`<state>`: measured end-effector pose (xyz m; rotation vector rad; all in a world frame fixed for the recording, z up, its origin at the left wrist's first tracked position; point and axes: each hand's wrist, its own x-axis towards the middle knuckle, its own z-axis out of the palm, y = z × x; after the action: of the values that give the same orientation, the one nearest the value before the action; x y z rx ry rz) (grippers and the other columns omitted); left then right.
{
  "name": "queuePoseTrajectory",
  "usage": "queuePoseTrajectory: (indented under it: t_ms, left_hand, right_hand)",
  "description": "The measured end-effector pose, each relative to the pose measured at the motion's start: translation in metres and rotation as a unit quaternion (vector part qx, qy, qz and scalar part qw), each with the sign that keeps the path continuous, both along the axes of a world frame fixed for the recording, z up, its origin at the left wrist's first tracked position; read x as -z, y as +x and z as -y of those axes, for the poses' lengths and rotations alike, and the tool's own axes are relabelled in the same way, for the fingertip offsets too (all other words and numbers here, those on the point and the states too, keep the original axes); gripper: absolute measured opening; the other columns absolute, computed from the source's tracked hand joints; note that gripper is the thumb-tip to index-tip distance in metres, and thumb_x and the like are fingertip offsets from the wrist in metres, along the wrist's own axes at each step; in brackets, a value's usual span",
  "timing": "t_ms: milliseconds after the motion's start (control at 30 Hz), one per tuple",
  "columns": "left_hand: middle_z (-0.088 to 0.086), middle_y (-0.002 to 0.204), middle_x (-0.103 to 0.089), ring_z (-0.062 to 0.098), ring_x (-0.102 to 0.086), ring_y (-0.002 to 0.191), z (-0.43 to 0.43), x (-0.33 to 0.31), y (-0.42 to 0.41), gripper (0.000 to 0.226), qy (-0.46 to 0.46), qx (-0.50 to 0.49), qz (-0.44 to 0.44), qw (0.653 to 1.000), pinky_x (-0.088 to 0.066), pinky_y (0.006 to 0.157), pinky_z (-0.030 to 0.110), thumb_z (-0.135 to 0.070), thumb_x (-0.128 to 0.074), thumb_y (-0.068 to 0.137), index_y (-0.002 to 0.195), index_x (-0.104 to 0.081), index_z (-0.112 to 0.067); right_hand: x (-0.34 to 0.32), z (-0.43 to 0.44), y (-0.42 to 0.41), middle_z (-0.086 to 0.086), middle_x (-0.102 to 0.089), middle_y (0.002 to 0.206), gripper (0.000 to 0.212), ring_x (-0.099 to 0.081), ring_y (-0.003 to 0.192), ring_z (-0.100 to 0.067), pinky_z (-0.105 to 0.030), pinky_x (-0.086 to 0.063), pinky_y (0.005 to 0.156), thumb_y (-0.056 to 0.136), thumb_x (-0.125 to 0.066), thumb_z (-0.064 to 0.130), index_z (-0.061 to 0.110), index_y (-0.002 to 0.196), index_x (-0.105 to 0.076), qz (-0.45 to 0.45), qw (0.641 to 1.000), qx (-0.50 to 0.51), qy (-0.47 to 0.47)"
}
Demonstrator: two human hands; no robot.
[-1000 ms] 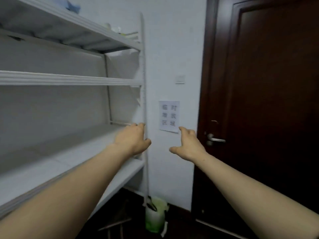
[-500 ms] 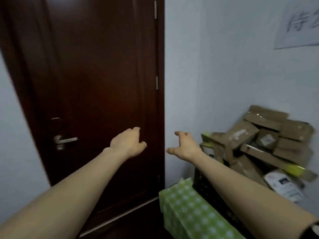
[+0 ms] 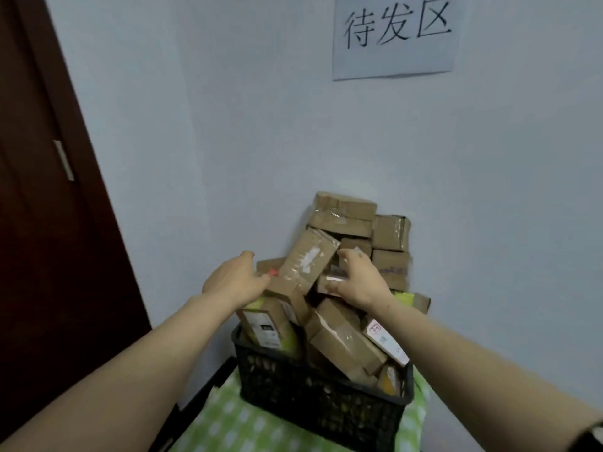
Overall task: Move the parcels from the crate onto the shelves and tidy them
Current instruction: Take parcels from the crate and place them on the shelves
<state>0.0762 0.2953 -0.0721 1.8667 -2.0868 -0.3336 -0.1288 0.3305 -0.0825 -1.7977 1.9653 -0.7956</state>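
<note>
A black plastic crate (image 3: pixel 313 402) stands on a green checked cloth (image 3: pixel 235 425) and is heaped with brown cardboard parcels reaching up the wall. One taped parcel (image 3: pixel 310 259) lies tilted on top of the heap, between my hands. My left hand (image 3: pixel 235 282) is at its lower left end, fingers relaxed, thumb near the box below. My right hand (image 3: pixel 359 282) reaches its right edge, with fingertips touching the upper corner and the thumb over a small box (image 3: pixel 326 283). Neither hand has a plain grip on anything. The shelves are out of view.
A dark wooden door (image 3: pixel 42 223) fills the left side. The pale wall behind the heap carries a paper sign (image 3: pixel 393 34). More parcels (image 3: pixel 390 233) are stacked against the wall at the back right of the crate.
The view has swung right from the white shelves, past the door, to the crate. Both hands have moved forward and down to the tilted parcel on top.
</note>
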Motion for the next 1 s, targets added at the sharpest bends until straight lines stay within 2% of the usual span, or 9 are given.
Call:
queuePoseTrajectory:
  t_ms: [200, 400, 467, 533, 567, 633, 733, 867, 1000]
  left_hand:
    - [0.007, 0.137, -0.051, 0.025, -0.049, 0.123, 0.076, 0.007, -0.067, 0.069, 0.019, 0.008, -0.076, 0.997, -0.043, 0.094, 0.031, -0.042, -0.051, 0.089, 0.148, -0.028, -0.014]
    - [0.013, 0.143, -0.046, 0.029, -0.043, 0.131, 0.137, -0.001, -0.105, 0.063, 0.021, 0.001, -0.153, 0.988, -0.035, 0.104, 0.036, -0.045, -0.047, 0.095, 0.142, -0.039, -0.004]
    - [0.017, 0.114, -0.061, 0.033, -0.055, 0.114, 0.156, -0.004, -0.113, 0.049, 0.034, -0.01, -0.198, 0.98, -0.041, 0.094, 0.035, -0.044, -0.045, 0.096, 0.112, -0.061, -0.001]
    - [0.015, 0.077, -0.057, 0.032, -0.059, 0.085, 0.174, -0.007, -0.121, 0.042, 0.054, -0.026, -0.272, 0.96, -0.042, 0.079, 0.032, -0.043, -0.045, 0.096, 0.077, -0.058, -0.007]
    - [0.02, 0.079, -0.057, 0.033, -0.059, 0.084, 0.183, -0.009, -0.125, 0.043, 0.064, -0.029, -0.307, 0.949, -0.042, 0.079, 0.031, -0.043, -0.046, 0.095, 0.082, -0.06, -0.005]
    - [0.028, 0.115, -0.057, 0.038, -0.055, 0.111, 0.209, -0.009, -0.133, 0.057, 0.087, -0.031, -0.349, 0.933, -0.044, 0.096, 0.034, -0.046, -0.048, 0.093, 0.116, -0.057, 0.006]
    - [0.017, 0.141, -0.046, 0.034, -0.045, 0.127, 0.238, -0.012, -0.145, 0.069, 0.103, -0.024, -0.385, 0.917, -0.037, 0.107, 0.039, -0.052, -0.047, 0.092, 0.134, -0.044, 0.003]
    - [0.011, 0.141, -0.047, 0.028, -0.044, 0.129, 0.277, -0.006, -0.158, 0.068, 0.144, 0.024, -0.401, 0.904, -0.035, 0.107, 0.034, -0.058, -0.048, 0.09, 0.137, -0.047, -0.009]
    - [0.006, 0.123, -0.062, 0.025, -0.06, 0.111, 0.296, 0.002, -0.161, 0.063, 0.215, 0.069, -0.455, 0.861, -0.046, 0.098, 0.035, -0.064, -0.056, 0.082, 0.125, -0.059, -0.018]
  right_hand:
    - [0.003, 0.065, -0.067, -0.009, -0.038, 0.144, 0.063, -0.047, 0.123, -0.024, -0.033, -0.042, 0.095, 0.088, -0.064, 0.026, 0.016, 0.143, -0.035, 0.008, 0.998, 0.055, -0.042]
    - [-0.002, 0.127, -0.112, -0.007, -0.045, 0.143, 0.057, -0.038, 0.133, -0.026, -0.039, -0.035, 0.108, 0.09, -0.059, 0.026, 0.019, 0.143, -0.037, -0.051, 0.991, 0.088, -0.086]
    - [-0.006, 0.144, -0.121, -0.009, -0.047, 0.141, 0.057, -0.035, 0.135, -0.029, -0.04, -0.029, 0.109, 0.091, -0.055, 0.028, 0.02, 0.143, -0.036, -0.104, 0.986, 0.108, -0.076]
    - [-0.008, 0.161, -0.127, -0.009, -0.044, 0.144, 0.059, -0.026, 0.14, -0.03, -0.042, -0.019, 0.113, 0.091, -0.053, 0.029, 0.023, 0.145, -0.032, -0.149, 0.979, 0.12, -0.071]
    - [-0.009, 0.169, -0.129, -0.009, -0.041, 0.146, 0.06, -0.02, 0.143, -0.029, -0.043, -0.013, 0.115, 0.092, -0.052, 0.03, 0.024, 0.146, -0.029, -0.166, 0.976, 0.122, -0.07]
    - [-0.012, 0.184, -0.131, -0.008, -0.036, 0.15, 0.062, -0.011, 0.146, -0.029, -0.046, -0.004, 0.116, 0.093, -0.051, 0.03, 0.025, 0.148, -0.023, -0.196, 0.971, 0.125, -0.061]
    - [-0.015, 0.206, -0.128, -0.009, -0.034, 0.151, 0.062, -0.007, 0.146, -0.03, -0.049, 0.002, 0.116, 0.095, -0.05, 0.034, 0.027, 0.149, -0.02, -0.216, 0.966, 0.138, -0.028]
    - [-0.014, 0.235, -0.121, -0.013, -0.04, 0.146, 0.062, -0.01, 0.145, -0.032, -0.055, 0.006, 0.114, 0.094, -0.05, 0.044, 0.028, 0.147, -0.022, -0.224, 0.959, 0.172, 0.023]
    - [-0.013, 0.246, -0.115, -0.009, -0.055, 0.131, 0.055, -0.022, 0.141, -0.032, -0.058, 0.012, 0.111, 0.091, -0.052, 0.048, 0.026, 0.138, -0.035, -0.217, 0.954, 0.201, 0.034]
